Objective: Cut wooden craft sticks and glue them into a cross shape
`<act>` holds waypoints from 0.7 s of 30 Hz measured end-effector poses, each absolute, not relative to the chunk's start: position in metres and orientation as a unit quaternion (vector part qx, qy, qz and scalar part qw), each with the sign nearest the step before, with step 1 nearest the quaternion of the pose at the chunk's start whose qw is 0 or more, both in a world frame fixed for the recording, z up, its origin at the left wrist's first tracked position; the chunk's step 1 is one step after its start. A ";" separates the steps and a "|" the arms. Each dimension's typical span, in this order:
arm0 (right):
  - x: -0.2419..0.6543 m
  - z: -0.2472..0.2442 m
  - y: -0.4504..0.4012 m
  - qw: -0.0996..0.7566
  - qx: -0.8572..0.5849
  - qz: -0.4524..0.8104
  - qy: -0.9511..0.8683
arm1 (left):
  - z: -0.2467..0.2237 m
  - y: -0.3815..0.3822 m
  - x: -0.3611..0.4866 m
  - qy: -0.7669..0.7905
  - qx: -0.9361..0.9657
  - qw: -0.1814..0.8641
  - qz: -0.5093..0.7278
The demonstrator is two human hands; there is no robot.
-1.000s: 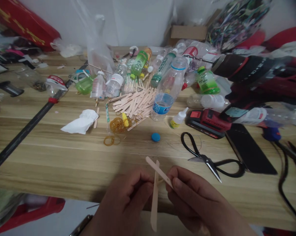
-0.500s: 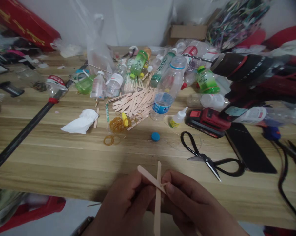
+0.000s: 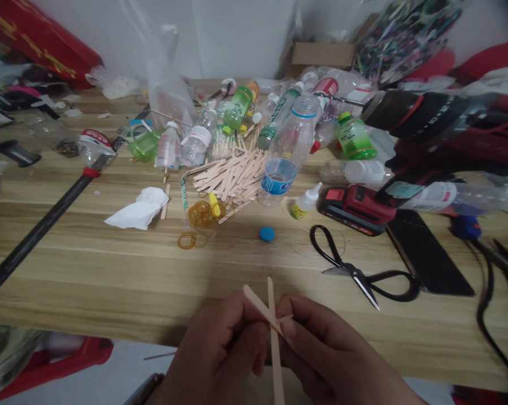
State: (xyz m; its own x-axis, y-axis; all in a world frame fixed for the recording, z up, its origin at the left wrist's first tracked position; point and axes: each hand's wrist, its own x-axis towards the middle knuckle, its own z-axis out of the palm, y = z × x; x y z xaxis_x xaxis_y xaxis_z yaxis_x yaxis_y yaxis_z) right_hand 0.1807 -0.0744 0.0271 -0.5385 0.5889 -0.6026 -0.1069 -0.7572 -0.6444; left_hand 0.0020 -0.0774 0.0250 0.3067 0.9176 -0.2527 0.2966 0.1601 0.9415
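Two wooden popsicle sticks cross in front of me near the table's front edge. The long popsicle stick (image 3: 276,360) runs nearly upright in view; the short-looking popsicle stick (image 3: 257,302) slants over it. My left hand (image 3: 226,343) is closed, its thumb and fingers pinching the sticks from the left at the crossing. From the right, my right hand (image 3: 321,340) pinches at the same crossing, thumb against the slanted stick's lower end. A thin pale strand (image 3: 286,319) pokes out by that thumb; its kind is unclear. Fingers hide part of the crossing.
Beyond my hands lie a blue cap (image 3: 266,234), rubber bands (image 3: 201,214), a popsicle-stick pile (image 3: 232,173) and a glue bottle (image 3: 306,202). Black scissors (image 3: 351,270), a phone (image 3: 431,253) and a red drill (image 3: 363,208) are at right. Plastic bottles (image 3: 282,152) crowd the back.
The crossed sticks have turned slightly in my fingers; the long stick's lower end has swung right and the slanted one is steeper. The pale strand sticks out further right.
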 end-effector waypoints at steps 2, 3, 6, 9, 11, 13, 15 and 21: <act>0.181 0.027 -0.074 0.211 -0.432 0.833 -0.275 | 0.025 -0.078 0.002 0.530 0.580 0.556 0.271; 0.181 0.027 -0.073 0.211 -0.430 0.834 -0.272 | 0.026 -0.078 0.002 0.535 0.577 0.556 0.268; 0.181 0.027 -0.073 0.210 -0.422 0.841 -0.265 | 0.027 -0.077 0.003 0.539 0.571 0.560 0.265; 0.180 0.026 -0.073 0.218 -0.417 0.843 -0.260 | 0.029 -0.076 0.002 0.537 0.568 0.567 0.262; 0.179 0.026 -0.074 0.223 -0.416 0.843 -0.259 | 0.029 -0.077 0.002 0.536 0.569 0.569 0.255; 0.180 0.026 -0.074 0.225 -0.416 0.843 -0.257 | 0.029 -0.077 0.002 0.541 0.568 0.568 0.249; 0.181 0.026 -0.073 0.226 -0.415 0.843 -0.258 | 0.028 -0.078 0.002 0.544 0.564 0.571 0.246; 0.183 0.028 -0.076 0.219 -0.427 0.833 -0.276 | 0.032 -0.078 0.005 0.536 0.552 0.587 0.250</act>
State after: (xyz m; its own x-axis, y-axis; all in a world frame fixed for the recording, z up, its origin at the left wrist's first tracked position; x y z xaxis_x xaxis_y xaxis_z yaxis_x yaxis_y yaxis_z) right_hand 0.1825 -0.0764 0.0277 -0.5401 0.6007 -0.5895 -0.1293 -0.7513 -0.6471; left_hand 0.0050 -0.0778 0.0320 0.2992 0.8865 -0.3529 0.2986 0.2642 0.9171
